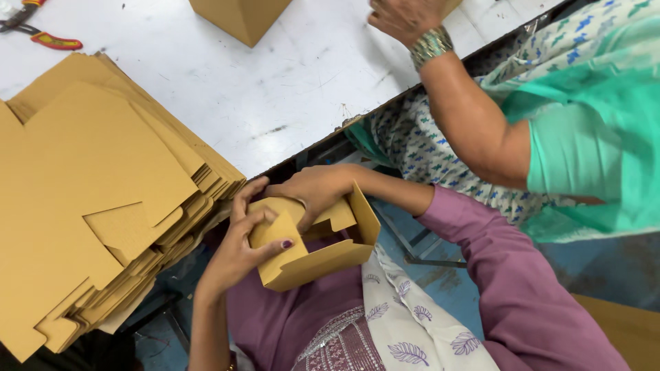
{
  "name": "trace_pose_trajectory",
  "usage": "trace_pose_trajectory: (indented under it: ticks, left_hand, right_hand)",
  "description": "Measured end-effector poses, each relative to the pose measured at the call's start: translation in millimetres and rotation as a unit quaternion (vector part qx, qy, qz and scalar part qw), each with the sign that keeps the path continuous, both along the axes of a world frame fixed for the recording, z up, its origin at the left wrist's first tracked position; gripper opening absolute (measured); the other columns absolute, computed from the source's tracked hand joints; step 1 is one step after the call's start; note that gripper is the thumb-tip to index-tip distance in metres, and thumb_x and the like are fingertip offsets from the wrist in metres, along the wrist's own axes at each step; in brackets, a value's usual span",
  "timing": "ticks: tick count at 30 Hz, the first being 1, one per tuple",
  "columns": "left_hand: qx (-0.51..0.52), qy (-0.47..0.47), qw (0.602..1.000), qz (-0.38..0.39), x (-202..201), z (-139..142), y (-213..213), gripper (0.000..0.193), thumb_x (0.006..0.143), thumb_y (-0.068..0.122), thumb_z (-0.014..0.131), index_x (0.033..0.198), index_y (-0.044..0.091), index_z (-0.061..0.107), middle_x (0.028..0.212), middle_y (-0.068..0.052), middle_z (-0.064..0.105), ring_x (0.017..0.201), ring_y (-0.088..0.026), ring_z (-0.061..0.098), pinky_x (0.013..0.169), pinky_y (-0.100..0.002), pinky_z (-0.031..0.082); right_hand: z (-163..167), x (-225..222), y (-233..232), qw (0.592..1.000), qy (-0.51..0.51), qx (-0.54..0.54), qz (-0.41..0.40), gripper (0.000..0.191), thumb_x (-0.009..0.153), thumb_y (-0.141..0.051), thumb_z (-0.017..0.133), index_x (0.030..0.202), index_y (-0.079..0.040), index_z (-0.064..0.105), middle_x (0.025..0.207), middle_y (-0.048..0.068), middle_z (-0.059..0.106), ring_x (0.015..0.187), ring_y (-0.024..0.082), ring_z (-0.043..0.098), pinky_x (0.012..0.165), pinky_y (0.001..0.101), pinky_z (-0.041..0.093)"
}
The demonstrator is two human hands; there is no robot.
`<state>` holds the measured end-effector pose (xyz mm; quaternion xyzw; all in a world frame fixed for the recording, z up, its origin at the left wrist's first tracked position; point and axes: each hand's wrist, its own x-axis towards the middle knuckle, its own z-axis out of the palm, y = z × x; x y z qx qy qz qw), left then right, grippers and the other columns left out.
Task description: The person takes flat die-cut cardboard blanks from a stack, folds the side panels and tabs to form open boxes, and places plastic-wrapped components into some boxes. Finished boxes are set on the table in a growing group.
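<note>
stack: flat cardboard blanks (89, 199) on the white tabletop (289, 82), left of the hands.
box: small cardboard box (313, 244) held over the lap, long axis slanting left-right, open side facing up-right.
step: folding flaps in; next likely needs a firm tuck.
left hand (240, 251): fingers pinch the near flap.
right hand (313, 189): fingers curl, pressing the top flap.
</note>
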<state>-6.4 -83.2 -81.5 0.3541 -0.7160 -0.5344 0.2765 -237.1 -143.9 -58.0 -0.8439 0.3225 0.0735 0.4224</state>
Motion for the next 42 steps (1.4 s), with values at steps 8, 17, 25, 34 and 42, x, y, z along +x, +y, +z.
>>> trace_pose_trajectory:
  ticks: [8, 17, 25, 34, 42]
  left_hand:
    - [0.013, -0.254, 0.967, -0.026, -9.0, 14.5, -10.8, 0.113, 0.061, 0.032, 0.095, 0.151, 0.031, 0.027, 0.168, -0.011, 0.004, 0.154, -0.04, 0.009, 0.121, -0.055, 0.023]
    - [0.025, -0.43, 0.901, -0.057, -43.6, -38.6, -11.1, 0.139, 0.064, 0.03, 0.097, 0.161, 0.038, -0.002, 0.168, -0.015, 0.005, 0.154, -0.04, 0.012, 0.124, -0.053, 0.017]
    - [-0.025, -0.41, 0.912, -0.005, -68.3, -87.2, -3.8, 0.136, 0.058, 0.022, 0.096, 0.16, 0.035, 0.007, 0.159, -0.012, 0.027, 0.148, -0.034, 0.026, 0.12, -0.05, 0.021]
    - [-0.122, -0.3, 0.938, 0.126, -56.2, -110.1, 7.6, 0.097, 0.063, 0.018, 0.089, 0.148, 0.024, 0.043, 0.148, -0.008, 0.046, 0.133, -0.035, 0.042, 0.112, -0.054, 0.031]
    - [-0.193, -0.315, 0.912, 0.177, -65.7, -120.0, 8.5, 0.082, 0.057, 0.008, 0.085, 0.134, 0.016, 0.058, 0.14, -0.008, 0.055, 0.126, -0.034, 0.048, 0.106, -0.051, 0.037]
  right_hand:
    - [-30.3, 8.8, -19.6, 0.994, 0.067, 0.009, 0.089, 0.104, 0.058, -0.045, 0.093, 0.144, -0.011, 0.046, 0.133, 0.013, 0.061, 0.119, 0.033, 0.062, 0.096, 0.0424, 0.051]
    - [-76.0, 3.9, -13.7, 0.982, 0.179, -0.016, 0.065, 0.085, 0.062, -0.042, 0.091, 0.134, -0.012, 0.058, 0.13, 0.012, 0.065, 0.12, 0.034, 0.062, 0.098, 0.0435, 0.051]
    - [-125.8, -33.4, -10.3, 0.997, 0.083, 0.002, 0.012, 0.086, 0.062, -0.037, 0.09, 0.136, -0.009, 0.055, 0.127, 0.016, 0.067, 0.118, 0.034, 0.064, 0.096, 0.0417, 0.052]
    - [-104.7, -83.4, 15.2, 0.937, -0.172, 0.186, -0.24, 0.06, 0.094, -0.039, 0.069, 0.144, -0.008, 0.057, 0.141, 0.012, 0.062, 0.13, 0.026, 0.059, 0.109, 0.0386, 0.05]
    - [-89.2, -97.9, 75.4, 0.909, -0.302, 0.137, -0.252, 0.077, 0.094, -0.064, 0.067, 0.149, -0.013, 0.052, 0.17, 0.013, 0.029, 0.161, 0.03, 0.024, 0.129, 0.0501, 0.022]
